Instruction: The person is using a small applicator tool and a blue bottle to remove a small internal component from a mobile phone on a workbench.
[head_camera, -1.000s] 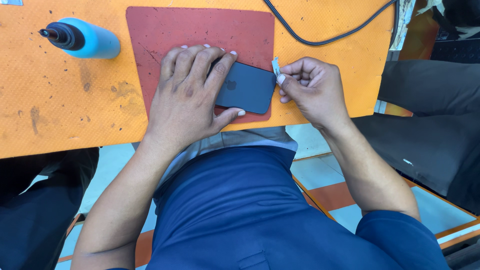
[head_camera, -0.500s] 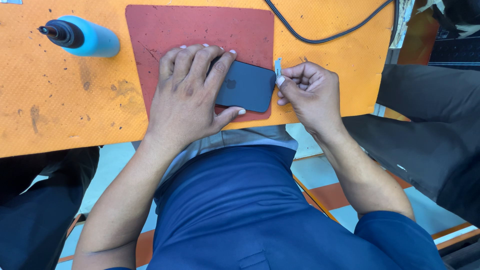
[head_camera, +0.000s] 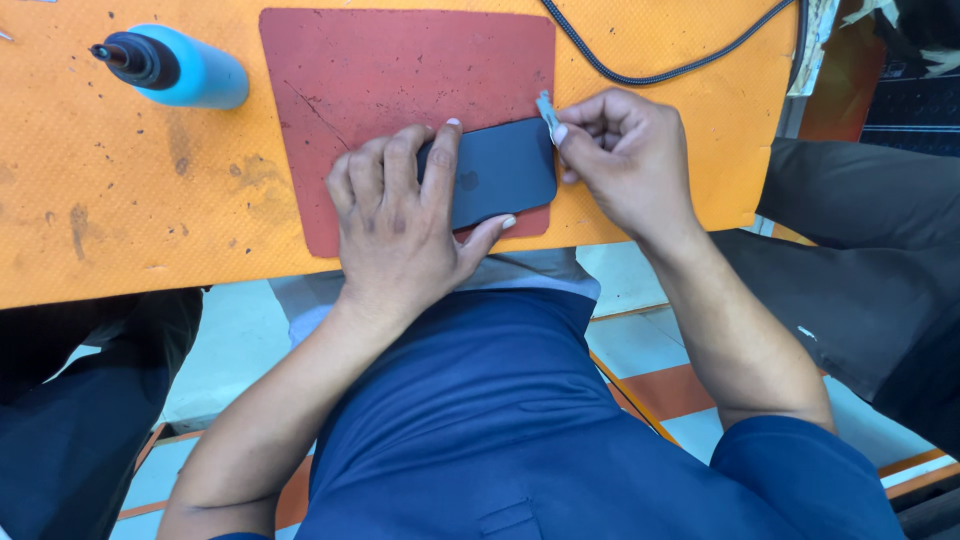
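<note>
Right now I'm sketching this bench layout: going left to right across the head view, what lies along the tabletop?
Blue bottle with black nozzle → left hand → dark rectangular phone on the red mat → small grey tool → right hand.

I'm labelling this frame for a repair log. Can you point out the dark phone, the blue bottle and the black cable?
dark phone (head_camera: 505, 170), head view, bare back panel.
blue bottle (head_camera: 195, 70), head view, blue body.
black cable (head_camera: 650, 75), head view, low bend.

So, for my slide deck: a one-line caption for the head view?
Left hand pins a dark phone on a red mat; right hand holds a small pale tool at its corner.
</note>
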